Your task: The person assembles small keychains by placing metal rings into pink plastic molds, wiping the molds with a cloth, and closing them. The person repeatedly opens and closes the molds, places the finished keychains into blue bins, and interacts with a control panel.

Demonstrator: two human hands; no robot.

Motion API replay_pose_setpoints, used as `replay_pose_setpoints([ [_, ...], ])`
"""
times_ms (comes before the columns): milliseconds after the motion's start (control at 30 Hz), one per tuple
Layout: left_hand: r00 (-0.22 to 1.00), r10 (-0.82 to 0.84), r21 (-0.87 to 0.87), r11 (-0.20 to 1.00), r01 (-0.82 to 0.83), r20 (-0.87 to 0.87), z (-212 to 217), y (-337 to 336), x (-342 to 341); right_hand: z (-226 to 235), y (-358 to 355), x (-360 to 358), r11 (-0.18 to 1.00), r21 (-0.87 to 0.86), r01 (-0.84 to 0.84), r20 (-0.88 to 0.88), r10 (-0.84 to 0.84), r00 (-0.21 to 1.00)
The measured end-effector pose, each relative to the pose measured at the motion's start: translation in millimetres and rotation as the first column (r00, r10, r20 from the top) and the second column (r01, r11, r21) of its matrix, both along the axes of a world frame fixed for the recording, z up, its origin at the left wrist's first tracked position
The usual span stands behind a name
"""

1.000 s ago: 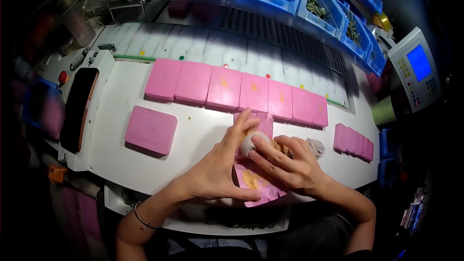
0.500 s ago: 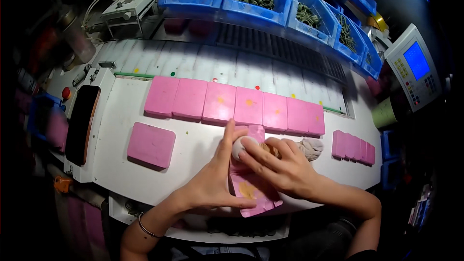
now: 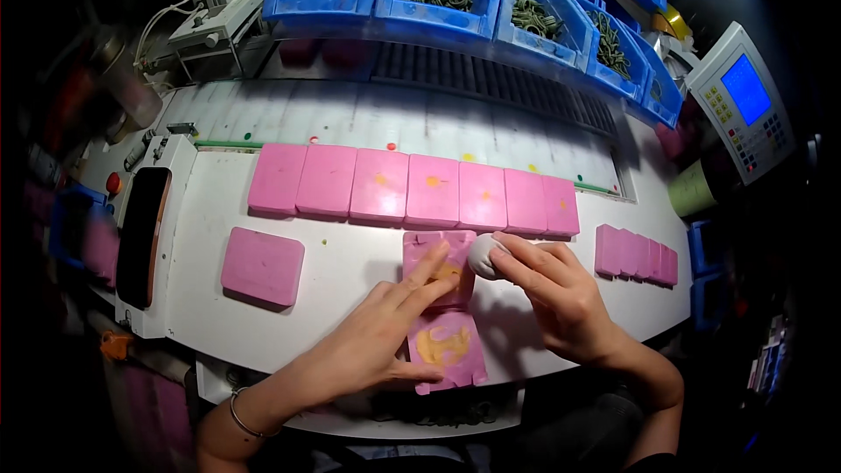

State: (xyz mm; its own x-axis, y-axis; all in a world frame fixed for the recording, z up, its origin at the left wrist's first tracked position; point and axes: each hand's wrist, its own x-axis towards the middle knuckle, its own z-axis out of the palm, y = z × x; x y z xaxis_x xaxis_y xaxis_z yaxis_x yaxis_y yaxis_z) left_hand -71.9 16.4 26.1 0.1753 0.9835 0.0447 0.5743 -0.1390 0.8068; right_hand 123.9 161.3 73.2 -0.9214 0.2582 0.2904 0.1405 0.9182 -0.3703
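We had the opened pink mould (image 3: 455,324) lying on the counter (image 3: 201,263) in front of us, between us and the row of pink blocks (image 3: 407,188). Our left hand (image 3: 385,324) lay spread across it, longer fingers on the far half, thumb on the near half, steadying rather than clenched. Our right hand (image 3: 565,307) pinched a pale bundle (image 3: 488,258) beside the far half's right edge; whether the two touched, we could not tell. We judged the mould light, soft and bendy, its ragged near edge likely to tear, so best taken by its plain side rims, clear of the yellow-smeared hollows. Its long axis ran away from us, far end toward the row. The bundle's rounded head faced left, its back end hidden.
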Motion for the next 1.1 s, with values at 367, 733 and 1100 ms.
replay_pose_setpoints([
  [367,0.999,0.002,0.081,0.997,0.001,-0.043,-5,-3,4,-16,-2,-10,0.954,0.229,-0.195,0.092,0.178,0.980],
  [733,1.000,-0.010,0.072,0.997,0.010,0.000,-7,-5,2,-19,-15,4,0.988,0.150,-0.045,0.020,0.042,0.999],
  [1100,0.999,0.044,0.100,0.994,-0.047,0.024,11,-1,-1,-40,-31,-14,0.848,-0.475,0.236,-0.059,-0.299,0.953],
])
